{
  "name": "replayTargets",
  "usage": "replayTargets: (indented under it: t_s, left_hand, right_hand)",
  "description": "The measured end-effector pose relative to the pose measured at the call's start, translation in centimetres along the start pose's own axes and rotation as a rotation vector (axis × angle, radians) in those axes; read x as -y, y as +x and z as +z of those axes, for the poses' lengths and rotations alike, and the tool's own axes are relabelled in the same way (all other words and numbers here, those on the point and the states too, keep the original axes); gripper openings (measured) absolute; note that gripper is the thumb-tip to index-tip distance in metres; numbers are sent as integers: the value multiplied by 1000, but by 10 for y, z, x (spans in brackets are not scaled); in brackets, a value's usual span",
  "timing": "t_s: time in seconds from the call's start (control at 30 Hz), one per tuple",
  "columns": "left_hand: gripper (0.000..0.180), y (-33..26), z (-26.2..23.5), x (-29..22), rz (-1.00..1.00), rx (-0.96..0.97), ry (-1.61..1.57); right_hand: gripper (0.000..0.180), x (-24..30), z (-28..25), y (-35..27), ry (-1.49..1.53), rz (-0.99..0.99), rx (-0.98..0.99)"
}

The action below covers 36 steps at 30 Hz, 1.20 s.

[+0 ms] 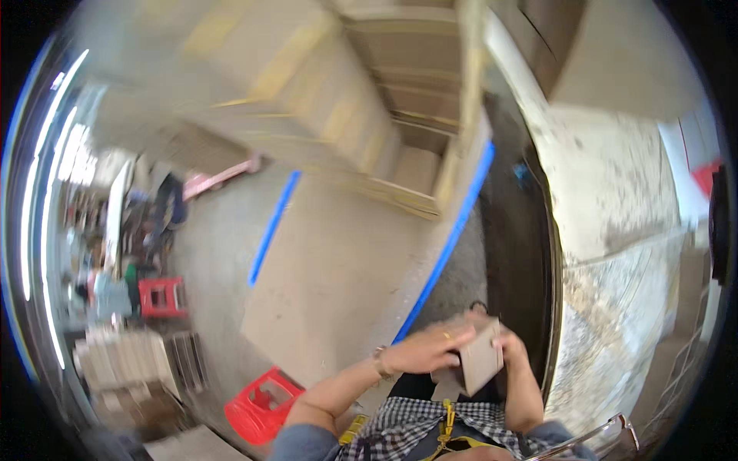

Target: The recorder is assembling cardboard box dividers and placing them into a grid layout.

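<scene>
A small brown cardboard box (482, 359) is held tilted in front of my body, just above my lap. My left hand (430, 349) lies along its left and upper side, fingers bent against it. Gripping its right edge is my right hand (510, 346), with the thumb on the near face. The underside of the box and some fingertips are hidden. Ahead of my hands lies a large flat cardboard sheet (338, 261), on a base with blue edges (442, 269).
Large taped cartons (307, 100) stand stacked at the sheet's far end; one open carton (419, 165) faces me. Red plastic stools (265, 403) stand at left. Stacked flat cardboard (127, 357) sits farther left. A stained whitish surface (607, 192) runs along the right.
</scene>
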<state>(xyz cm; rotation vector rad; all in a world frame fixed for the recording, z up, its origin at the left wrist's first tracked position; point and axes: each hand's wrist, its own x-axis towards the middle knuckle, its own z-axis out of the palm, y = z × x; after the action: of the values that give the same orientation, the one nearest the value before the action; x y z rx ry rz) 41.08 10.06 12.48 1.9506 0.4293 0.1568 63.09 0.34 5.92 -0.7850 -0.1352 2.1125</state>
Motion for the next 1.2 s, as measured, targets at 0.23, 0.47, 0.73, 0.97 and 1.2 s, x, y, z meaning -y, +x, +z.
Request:
replayTargets:
  t_s: [0.23, 0.47, 0.73, 0.97, 1.2]
  left_hand:
    - [29, -64, 18, -135, -110, -281, -259]
    - [17, -21, -5, -185, -36, -215, -320]
    - [28, 28, -50, -235, 76, 146, -446]
    - [33, 104, -39, -235, -387, 373, -675]
    - [28, 217, 25, -196, -275, 369, -1004]
  right_hand:
    - [76, -21, 98, -119, -385, -70, -241]
    - [32, 72, 206, -137, -1912, -736, -384]
    - [58, 83, 166, -193, -1509, -404, -929]
    - [63, -10, 54, -268, -615, -719, -1461]
    - [76, -63, 37, -281, 213, -895, -1653]
